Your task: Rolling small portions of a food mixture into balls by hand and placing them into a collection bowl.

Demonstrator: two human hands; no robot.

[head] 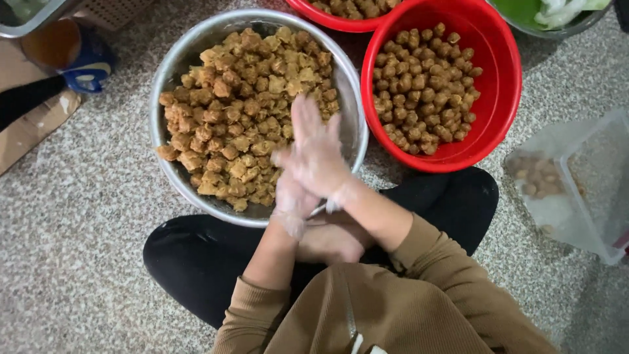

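Both my hands wear thin clear plastic gloves and meet over the near rim of a large metal bowl heaped with brown fried chunks. My right hand lies flat on top, its fingers stretched toward the chunks. My left hand sits underneath, mostly covered. The palms are pressed together, and anything between them is hidden. Right of the bowl stands a red basin holding several small brown balls.
I sit cross-legged on a speckled stone floor. A second red basin and a metal bowl of greens stand at the top. A clear plastic box is at the right. A blue-and-orange container and cardboard are at the left.
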